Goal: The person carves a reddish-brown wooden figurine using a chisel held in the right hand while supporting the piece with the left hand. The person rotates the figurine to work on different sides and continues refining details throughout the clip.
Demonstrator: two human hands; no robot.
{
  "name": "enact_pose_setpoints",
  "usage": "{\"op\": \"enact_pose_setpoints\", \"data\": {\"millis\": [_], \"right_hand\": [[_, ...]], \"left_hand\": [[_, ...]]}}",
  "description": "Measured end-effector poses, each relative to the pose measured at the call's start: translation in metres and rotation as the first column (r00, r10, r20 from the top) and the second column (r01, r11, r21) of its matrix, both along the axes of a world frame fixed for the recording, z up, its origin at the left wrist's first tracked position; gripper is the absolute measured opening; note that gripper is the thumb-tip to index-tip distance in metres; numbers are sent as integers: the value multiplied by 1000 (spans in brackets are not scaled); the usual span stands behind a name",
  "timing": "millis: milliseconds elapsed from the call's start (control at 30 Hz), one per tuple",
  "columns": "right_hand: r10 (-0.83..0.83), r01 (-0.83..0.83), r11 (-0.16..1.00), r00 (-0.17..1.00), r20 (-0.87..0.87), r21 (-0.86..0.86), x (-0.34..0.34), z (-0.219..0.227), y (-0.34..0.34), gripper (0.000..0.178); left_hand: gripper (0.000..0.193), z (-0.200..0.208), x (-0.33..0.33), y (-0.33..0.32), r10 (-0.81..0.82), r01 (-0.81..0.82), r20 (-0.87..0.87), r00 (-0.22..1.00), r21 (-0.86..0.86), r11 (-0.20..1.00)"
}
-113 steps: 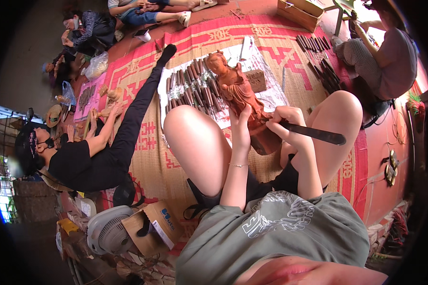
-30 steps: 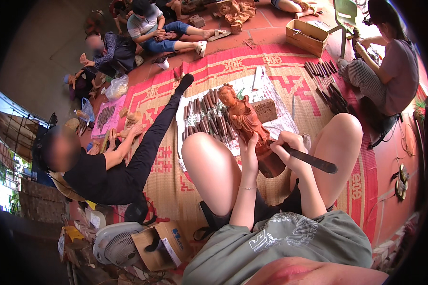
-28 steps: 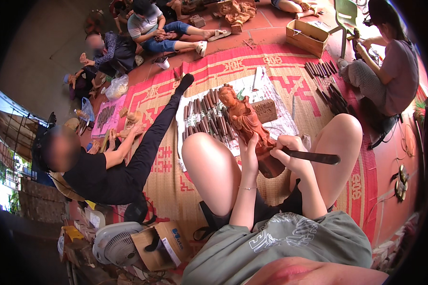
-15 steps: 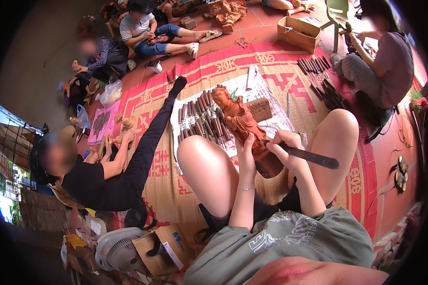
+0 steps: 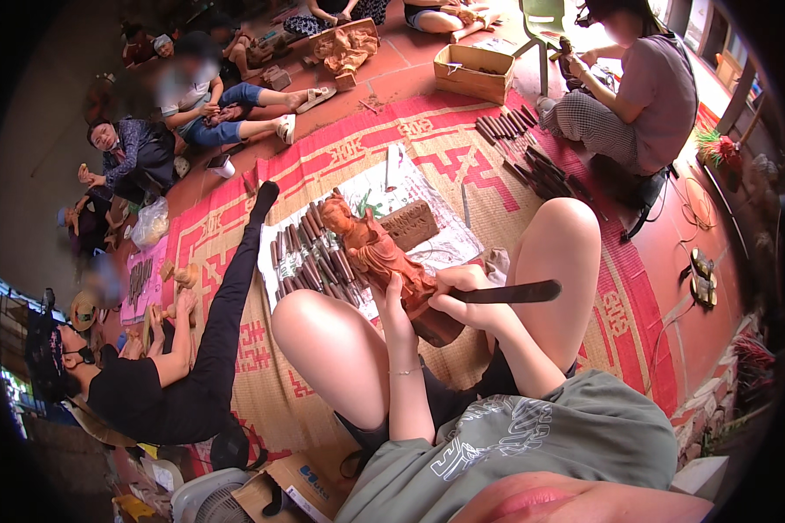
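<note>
A reddish-brown carved wooden statue [image 5: 377,251] of a robed figure leans away from me between my raised knees, its dark base nearest my body. My left hand [image 5: 394,303] wraps round its lower left side. In my right hand [image 5: 460,295] is a carving chisel [image 5: 519,293], its dark handle sticking out to the right. The chisel's tip is hidden, close to the statue's lower robe. Beyond the statue lies a brown block with a rough, grooved face [image 5: 410,225]. Rows of dark-handled chisels [image 5: 310,266] rest on a white sheet to the left.
A red and tan woven mat [image 5: 262,322] spreads beneath me. On the left a person in black [image 5: 161,383] holds a pale wooden piece, one leg stretched along the mat. Another person [image 5: 645,105] sits at the far right beside more chisels [image 5: 541,170]. A wooden box [image 5: 475,74] stands behind.
The whole view has swung, so the scene sits further left. My right hand's chisel handle has gone from sloping down to the right to nearly level. Both hands keep their hold.
</note>
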State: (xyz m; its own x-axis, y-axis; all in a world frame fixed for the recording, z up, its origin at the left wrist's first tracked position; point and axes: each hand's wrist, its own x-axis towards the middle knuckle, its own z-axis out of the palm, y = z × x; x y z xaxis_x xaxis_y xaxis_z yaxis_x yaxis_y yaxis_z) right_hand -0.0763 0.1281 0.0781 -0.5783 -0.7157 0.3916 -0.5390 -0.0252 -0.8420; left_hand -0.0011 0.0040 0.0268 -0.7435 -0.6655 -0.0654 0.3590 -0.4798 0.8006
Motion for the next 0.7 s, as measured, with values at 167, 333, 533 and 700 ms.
{"op": "enact_pose_setpoints", "data": {"millis": [167,333,533,700], "right_hand": [[-35,31,997,998,53,69,3,6,0,19],[-72,74,997,981,180,-5,5,4,1,20],[13,-28,995,988,156,94,2,5,2,23],[-71,71,997,995,70,-2,1,0,-4,24]], "left_hand": [[65,-2,1,1,7,-7,2,1000,-46,999],[64,-4,0,0,23,-24,-29,999,-32,999],[63,-3,1,-1,31,-31,-21,999,-38,999],[64,1,-1,2,17,-17,7,1000,-49,999]]}}
